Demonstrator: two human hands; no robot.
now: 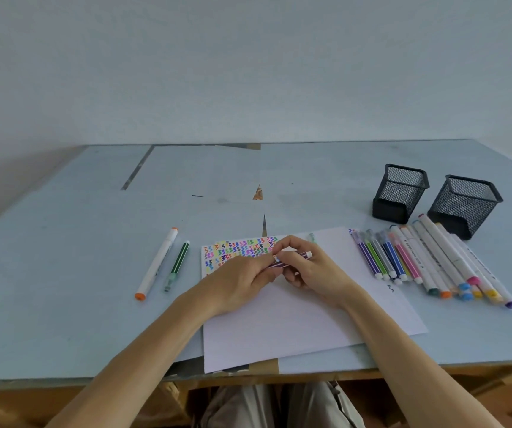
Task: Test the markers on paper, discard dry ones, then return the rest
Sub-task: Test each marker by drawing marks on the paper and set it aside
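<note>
Both hands hold one purple striped marker (295,257) over the white paper (295,319). My left hand (242,281) grips its left end and my right hand (305,264) pinches the middle, with the white end poking out to the right. A smaller sheet (236,250) covered in coloured squiggles lies just beyond my hands. To the right of the paper lies a row of several markers (427,264), thin striped ones and thick white ones. An orange-capped white marker (157,264) and a green striped marker (178,264) lie apart on the left.
Two black mesh pen holders (399,193) (464,205) stand at the back right, both looking empty. The pale blue table (63,273) ends at a front edge close to my body. A small black squiggle (390,288) marks the paper's right side.
</note>
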